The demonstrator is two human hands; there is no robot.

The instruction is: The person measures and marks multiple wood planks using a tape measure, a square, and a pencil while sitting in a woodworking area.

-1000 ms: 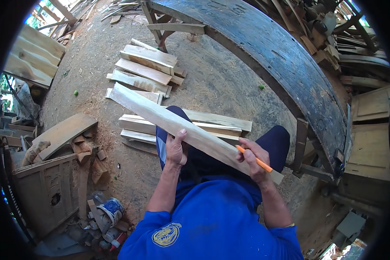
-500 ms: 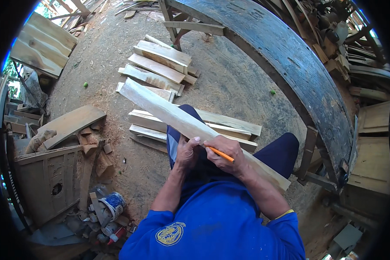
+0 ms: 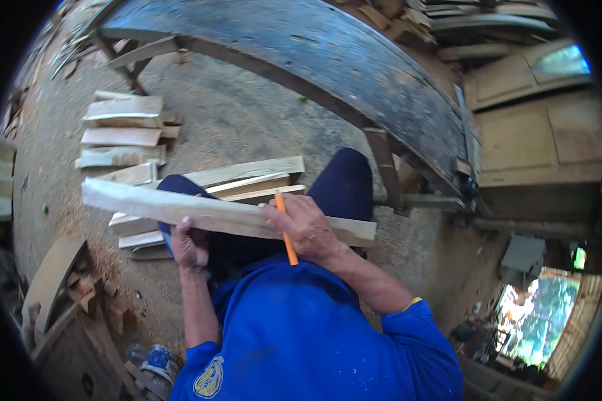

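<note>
A long pale wooden plank (image 3: pixel 134 199) lies across my dark-trousered knees, slightly tilted. My left hand (image 3: pixel 188 242) grips its lower edge left of the middle, thumb against the wood. My right hand (image 3: pixel 304 227) rests on the plank right of the middle, holding an orange pencil (image 3: pixel 289 246) that points away from me, its upper end over the wood. Behind my knees more pale boards (image 3: pixel 247 168) lie stacked on the ground, partly hidden by the plank and my legs.
Short boards (image 3: pixel 120 136) lie in a row at left. A long weathered bench (image 3: pixel 301 47) arches across the back and right. Cabinet doors (image 3: pixel 515 137) stand at right, with a bright opening (image 3: pixel 535 314) lower down. Offcuts (image 3: pixel 53 281) and a bucket (image 3: pixel 160 361) are at lower left.
The view has swung right, and the plank now lies more level in the picture. My right hand's pencil has turned to point away from me.
</note>
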